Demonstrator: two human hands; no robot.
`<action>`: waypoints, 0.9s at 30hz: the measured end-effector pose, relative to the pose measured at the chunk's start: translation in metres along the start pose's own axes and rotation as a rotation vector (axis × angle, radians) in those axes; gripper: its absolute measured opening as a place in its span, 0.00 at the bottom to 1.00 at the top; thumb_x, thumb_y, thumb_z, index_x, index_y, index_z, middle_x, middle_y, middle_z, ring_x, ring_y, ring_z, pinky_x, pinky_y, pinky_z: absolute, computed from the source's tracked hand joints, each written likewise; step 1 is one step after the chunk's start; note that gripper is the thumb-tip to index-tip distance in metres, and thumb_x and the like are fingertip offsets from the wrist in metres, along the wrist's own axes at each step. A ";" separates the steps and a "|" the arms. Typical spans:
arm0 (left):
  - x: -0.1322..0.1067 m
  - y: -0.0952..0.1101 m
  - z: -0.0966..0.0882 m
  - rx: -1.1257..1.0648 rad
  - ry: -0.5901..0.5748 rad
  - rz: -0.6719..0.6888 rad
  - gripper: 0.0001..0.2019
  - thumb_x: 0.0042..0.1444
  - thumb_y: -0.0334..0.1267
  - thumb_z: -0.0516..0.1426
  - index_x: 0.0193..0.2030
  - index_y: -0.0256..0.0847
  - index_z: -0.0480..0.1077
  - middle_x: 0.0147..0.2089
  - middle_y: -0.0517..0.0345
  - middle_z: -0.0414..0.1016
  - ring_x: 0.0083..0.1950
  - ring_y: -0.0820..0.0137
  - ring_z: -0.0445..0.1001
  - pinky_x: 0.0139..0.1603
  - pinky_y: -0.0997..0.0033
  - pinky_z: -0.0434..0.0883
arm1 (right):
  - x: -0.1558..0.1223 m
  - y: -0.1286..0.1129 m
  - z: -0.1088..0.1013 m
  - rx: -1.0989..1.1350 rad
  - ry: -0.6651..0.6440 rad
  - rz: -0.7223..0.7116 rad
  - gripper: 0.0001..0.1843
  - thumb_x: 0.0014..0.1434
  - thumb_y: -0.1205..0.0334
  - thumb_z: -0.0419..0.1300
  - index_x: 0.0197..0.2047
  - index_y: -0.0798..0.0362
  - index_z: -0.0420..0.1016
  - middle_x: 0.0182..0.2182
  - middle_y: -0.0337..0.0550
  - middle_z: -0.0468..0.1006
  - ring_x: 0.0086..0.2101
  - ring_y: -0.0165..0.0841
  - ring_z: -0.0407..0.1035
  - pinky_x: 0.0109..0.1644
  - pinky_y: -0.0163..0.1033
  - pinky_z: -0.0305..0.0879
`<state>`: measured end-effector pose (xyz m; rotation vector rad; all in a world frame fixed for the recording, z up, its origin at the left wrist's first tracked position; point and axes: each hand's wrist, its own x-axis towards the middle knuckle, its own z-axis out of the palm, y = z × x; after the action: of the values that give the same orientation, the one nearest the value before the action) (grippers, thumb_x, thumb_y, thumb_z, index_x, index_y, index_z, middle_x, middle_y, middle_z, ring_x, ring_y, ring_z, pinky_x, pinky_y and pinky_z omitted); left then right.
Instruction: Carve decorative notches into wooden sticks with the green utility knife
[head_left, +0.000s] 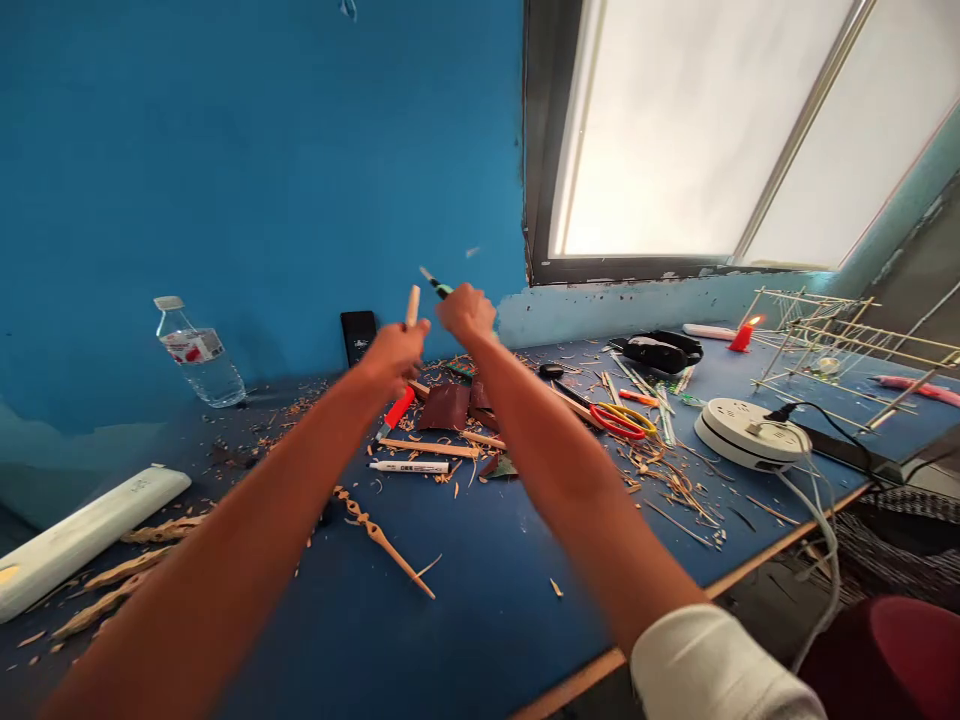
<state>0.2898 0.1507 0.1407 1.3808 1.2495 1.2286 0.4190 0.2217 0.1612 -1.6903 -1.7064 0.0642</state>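
Both my arms stretch out over a blue table (480, 600). My left hand (394, 355) is closed round a pale wooden stick (412, 304) that points upward. My right hand (465, 312) is closed round a small knife with a green handle (437, 286), its blade pointing up and left toward the stick. The two hands are close together, raised above the table's far part. A small chip (472, 252) hangs in the air above them. Wood shavings lie scattered on the table below.
A water bottle (196, 355) stands at the back left, a black phone (358, 335) against the blue wall. Red-handled scissors (621, 420), pens, carved sticks (382, 540), a lit red candle (742, 335), a stick frame (832, 345) and a round white power hub (750, 432) are on the table.
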 end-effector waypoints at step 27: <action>-0.167 0.015 -0.038 -0.213 -0.275 0.084 0.11 0.55 0.38 0.61 0.44 0.58 0.70 0.25 0.66 0.58 0.21 0.75 0.49 0.15 0.79 0.51 | -0.194 0.003 -0.104 -0.177 0.064 -0.570 0.05 0.57 0.52 0.59 0.37 0.41 0.71 0.24 0.38 0.79 0.23 0.38 0.68 0.28 0.44 0.50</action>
<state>0.2532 -0.0169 0.1423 1.4001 0.8542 1.1468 0.4513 0.0039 0.1499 -1.2460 -2.1272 -0.4113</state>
